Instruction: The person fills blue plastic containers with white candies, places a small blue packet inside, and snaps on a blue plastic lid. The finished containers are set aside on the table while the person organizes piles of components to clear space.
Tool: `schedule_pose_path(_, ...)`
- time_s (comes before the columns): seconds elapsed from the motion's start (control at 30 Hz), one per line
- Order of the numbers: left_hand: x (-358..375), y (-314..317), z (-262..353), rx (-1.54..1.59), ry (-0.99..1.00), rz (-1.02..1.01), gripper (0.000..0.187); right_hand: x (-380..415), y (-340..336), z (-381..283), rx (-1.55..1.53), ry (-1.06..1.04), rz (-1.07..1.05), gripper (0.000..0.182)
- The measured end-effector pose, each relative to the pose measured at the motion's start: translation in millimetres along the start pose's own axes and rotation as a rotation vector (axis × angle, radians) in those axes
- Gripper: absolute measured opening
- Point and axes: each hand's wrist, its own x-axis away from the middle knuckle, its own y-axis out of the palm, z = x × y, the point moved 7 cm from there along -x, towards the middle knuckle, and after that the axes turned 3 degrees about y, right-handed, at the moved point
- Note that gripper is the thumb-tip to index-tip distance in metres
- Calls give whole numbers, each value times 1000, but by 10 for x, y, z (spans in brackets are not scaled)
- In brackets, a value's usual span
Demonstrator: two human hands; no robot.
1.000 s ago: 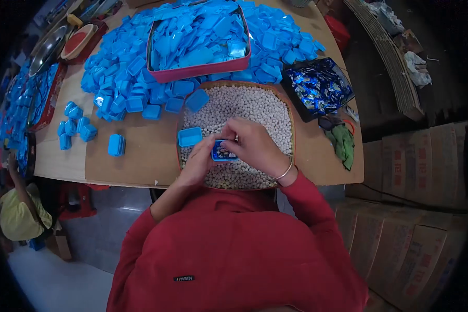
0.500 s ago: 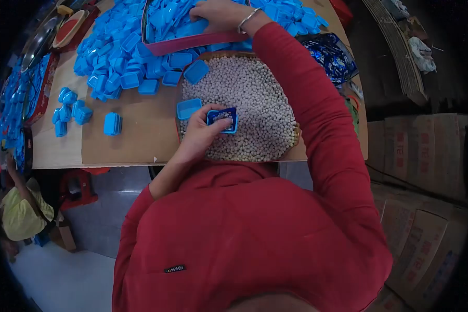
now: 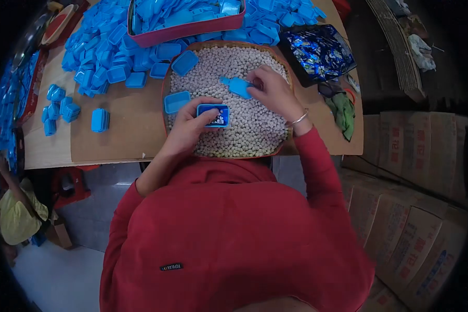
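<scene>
My left hand point(image 3: 188, 124) grips a small open blue plastic box point(image 3: 223, 115), its thumb pressed inside on a dark blue, shiny printed piece. My right hand point(image 3: 276, 92) pinches a flat light-blue plastic lid point(image 3: 239, 87) with a small tab, held to the upper right of the box and apart from it. Both hands are over a shallow tray point(image 3: 166, 99) full of small whitish pellets point(image 3: 234, 139). Two more open blue boxes rest at the tray's left side, an upper one point(image 3: 185, 63) and a lower one point(image 3: 177, 102).
Behind the tray stands a pink-red-sided container point(image 3: 192, 29) of blue lids, amid a heap of blue boxes point(image 3: 104, 57). Closed boxes point(image 3: 100, 120) sit left. Dark blue foil pieces point(image 3: 320, 54) and a green cloth point(image 3: 343, 112) lie right. Cartons point(image 3: 400, 234) are stacked beside the table.
My right hand has come back from the pink-red container toward me and now holds a blue lid. My left hand still holds the box. The view has shifted slightly.
</scene>
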Motion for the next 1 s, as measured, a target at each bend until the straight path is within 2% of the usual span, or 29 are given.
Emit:
schedule_pose_path(0.07,3,-7,-14,-22,10,16,24,96,15,-165,102,-84,80,25)
schedule_pose_path(0.17,-12,-46,-40,-141,58,6,25,110,138,-299,260,-119,51,30)
schedule_pose_path(0.33,1,-73,-30,-68,30,22,33,139,116,-325,221,-171,10,33)
schedule_pose_path(0.43,45,144,108,-56,91,-210,44,144,96,-231,126,-170,10,32)
schedule_pose_path(0.53,44,162,66,-76,163,-226,53,153,93,-192,118,-160,45,29)
schedule_pose_path(0.6,46,148,61,-107,175,-201,54,154,116,-254,198,-204,77,26)
schedule_pose_path(0.7,54,116,68,-113,162,-167,53,166,-26,-213,217,-153,232,20)
schedule_pose_path(0.8,41,64,56,-145,148,-94,51,237,-210,-427,106,-79,209,17)
schedule_pose_path(0.83,34,50,47,-170,140,-73,50,284,-169,-501,217,-250,252,18)
schedule_pose_path(0.93,-16,49,16,-165,201,-75,48,307,157,-432,342,-209,145,19)
schedule_pose_path(1.0,-25,47,-3,-160,227,-78,49,308,186,-354,337,-139,214,22)
